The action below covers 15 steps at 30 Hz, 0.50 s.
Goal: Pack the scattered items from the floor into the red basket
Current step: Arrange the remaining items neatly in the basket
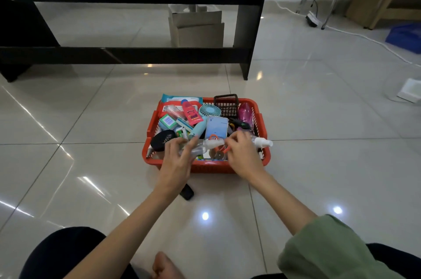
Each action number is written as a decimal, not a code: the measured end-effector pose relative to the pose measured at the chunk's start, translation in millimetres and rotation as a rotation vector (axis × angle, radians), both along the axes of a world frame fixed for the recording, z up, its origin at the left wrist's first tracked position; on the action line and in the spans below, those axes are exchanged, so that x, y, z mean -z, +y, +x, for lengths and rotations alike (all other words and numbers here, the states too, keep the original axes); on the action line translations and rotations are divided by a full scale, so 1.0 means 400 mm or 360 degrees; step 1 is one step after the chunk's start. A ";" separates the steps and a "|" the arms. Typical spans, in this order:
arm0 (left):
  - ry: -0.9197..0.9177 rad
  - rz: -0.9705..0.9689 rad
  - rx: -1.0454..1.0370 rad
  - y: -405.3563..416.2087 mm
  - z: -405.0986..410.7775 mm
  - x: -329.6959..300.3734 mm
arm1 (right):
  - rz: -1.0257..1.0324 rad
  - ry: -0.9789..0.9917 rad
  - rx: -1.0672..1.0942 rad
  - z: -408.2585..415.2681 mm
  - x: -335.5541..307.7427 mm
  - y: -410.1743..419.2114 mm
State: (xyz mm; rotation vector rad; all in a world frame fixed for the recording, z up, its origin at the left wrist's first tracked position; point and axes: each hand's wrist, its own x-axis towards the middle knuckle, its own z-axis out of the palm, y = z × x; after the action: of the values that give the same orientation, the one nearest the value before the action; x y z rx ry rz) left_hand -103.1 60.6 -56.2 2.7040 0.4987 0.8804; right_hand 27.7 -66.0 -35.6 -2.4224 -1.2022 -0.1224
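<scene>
Fingers [182, 145] on the left hand [175, 165] are spread loosely apart over the near-left part of the basket [264, 124], touching or just above a clear bottle [193, 150]; blurry, so I can't tell if they actually grip it. The right hand [242, 157] has its fingers curled over the near-right side, and looks like it's pinching something small and orange [225, 150], though I wouldn't swear to it.

Only one view here, the head cam. The basket sits on the floor [91, 165] mid-frame, just in front of a black desk [136, 55], and it's pretty much stuffed: pink tube [191, 113], teal fan [208, 110], blue card pack [216, 127], black mesh cup [226, 104] at the far end, pink bottle [246, 112] far right, black compact [163, 139] near left, a white spray bottle [262, 142] lying over the near-right rim.

So I'd say the job's nearly done. What's left, as far as I can see, is one small dark thing [187, 192] on the floor just near of the basket, partly hidden under the left wrist. Plus settling whatever the hands are on now.

The basket's long axis runs roughly near-to-far, tipped a little to the right at the far end. The spray bottle lies crosswise, nozzle pointing right.
</scene>
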 end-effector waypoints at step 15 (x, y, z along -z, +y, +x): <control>0.0932 0.0797 -0.0051 -0.069 0.050 -0.034 | 0.0490 0.0150 0.0482 0.038 -0.033 -0.216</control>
State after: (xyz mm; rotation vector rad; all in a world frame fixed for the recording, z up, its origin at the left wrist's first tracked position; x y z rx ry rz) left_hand -83.2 32.8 -42.6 3.4298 0.4772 0.2064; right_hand 42.8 -152.6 -22.4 -2.2892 -0.7105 -0.2603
